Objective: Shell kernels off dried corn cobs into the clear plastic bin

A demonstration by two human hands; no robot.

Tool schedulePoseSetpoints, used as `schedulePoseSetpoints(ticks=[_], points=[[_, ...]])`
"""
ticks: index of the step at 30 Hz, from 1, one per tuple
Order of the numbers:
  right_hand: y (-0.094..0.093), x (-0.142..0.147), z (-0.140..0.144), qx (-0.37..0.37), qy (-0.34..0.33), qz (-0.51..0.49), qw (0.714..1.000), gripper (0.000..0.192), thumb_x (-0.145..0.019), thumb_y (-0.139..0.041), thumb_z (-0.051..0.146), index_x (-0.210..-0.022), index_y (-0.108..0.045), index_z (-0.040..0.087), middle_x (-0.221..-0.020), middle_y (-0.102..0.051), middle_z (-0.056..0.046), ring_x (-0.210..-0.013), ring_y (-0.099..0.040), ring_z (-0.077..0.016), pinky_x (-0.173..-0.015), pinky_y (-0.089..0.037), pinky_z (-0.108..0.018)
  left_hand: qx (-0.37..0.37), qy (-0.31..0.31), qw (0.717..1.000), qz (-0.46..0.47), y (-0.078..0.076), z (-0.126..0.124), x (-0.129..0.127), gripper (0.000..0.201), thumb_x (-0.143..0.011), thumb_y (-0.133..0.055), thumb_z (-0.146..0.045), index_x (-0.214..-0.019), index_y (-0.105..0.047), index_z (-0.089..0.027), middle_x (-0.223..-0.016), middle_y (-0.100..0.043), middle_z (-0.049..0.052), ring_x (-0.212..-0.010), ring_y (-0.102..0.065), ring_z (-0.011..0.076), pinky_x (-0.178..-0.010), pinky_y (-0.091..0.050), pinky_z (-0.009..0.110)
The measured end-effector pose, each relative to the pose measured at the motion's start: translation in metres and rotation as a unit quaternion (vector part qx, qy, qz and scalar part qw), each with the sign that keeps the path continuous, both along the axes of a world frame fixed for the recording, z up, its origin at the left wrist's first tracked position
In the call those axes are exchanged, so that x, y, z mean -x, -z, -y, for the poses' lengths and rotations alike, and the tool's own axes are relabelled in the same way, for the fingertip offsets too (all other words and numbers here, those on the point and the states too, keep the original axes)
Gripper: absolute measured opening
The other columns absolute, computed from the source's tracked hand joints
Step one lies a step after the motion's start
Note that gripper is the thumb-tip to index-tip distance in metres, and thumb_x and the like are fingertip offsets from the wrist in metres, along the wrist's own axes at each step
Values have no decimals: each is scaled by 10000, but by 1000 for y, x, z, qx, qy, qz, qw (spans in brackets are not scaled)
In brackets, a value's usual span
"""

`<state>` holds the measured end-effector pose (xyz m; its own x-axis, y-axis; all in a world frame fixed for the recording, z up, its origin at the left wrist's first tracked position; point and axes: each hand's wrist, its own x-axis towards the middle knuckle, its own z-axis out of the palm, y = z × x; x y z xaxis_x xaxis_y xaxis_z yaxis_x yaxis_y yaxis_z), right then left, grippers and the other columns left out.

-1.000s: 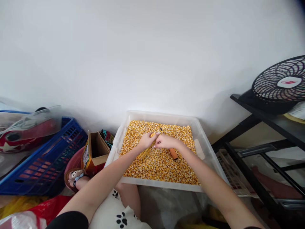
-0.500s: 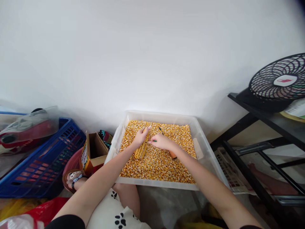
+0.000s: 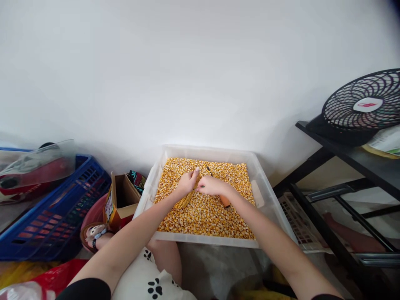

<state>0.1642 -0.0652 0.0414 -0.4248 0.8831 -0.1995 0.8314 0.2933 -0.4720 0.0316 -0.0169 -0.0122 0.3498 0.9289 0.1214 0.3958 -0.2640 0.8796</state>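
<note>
My left hand is closed around an ear of corn, whose lower end sticks out toward me, covered in yellow kernels. Right beside it, my right hand is a closed fist at the ear's right side. A bit of green shows at its fingers, too small for me to name. Loose corn kernels fill the translucent plastic tub under both hands. An orange-handled tool with a dark end lies on the kernels, partly covered by my right hand and forearm.
Left of the tub stand an open cardboard box, a reddish basin and a blue plastic crate. To the right, a black rack holds a fan. A white wall rises behind the tub.
The ear of corn has turned in my left hand, so less of its near end shows. My right hand stays close beside it; the whole view has shifted slightly.
</note>
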Motion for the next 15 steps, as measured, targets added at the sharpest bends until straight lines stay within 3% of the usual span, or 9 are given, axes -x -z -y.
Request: schedulePoseSetpoints(ticks=[8,12,15], points=[[11,-4,3,31,-45,11,998,189,-726,-550,160,-546,-601,131,-440,-449,38,-435,-346,-76,-468,-250,-213,-53,74,995,-38,-4,7,0,500,-826,-397,-570,-517,-495,-190,-483,-476,5,-500,-425,145,-527,-264,252],[8,-5,4,-6,-2,0,1000,285,-785,-534,275,-538,-580,141,-438,-442,33,-434,-355,-83,-467,-238,-221,8,-15,999,35,-8,-6,10,540,-796,-387,-644,-521,-466,-186,-480,-435,-10,-515,-428,139,-523,-288,248],[2,-4,5,-76,47,-55,994,335,-832,-498,330,-563,-567,141,-486,-471,28,-478,-390,-82,-489,-237,-214,121,-56,982,133,-10,-18,17,558,-748,-417,-694,-583,-533,-174,-507,-505,15,-525,-484,160,-537,-360,269]])
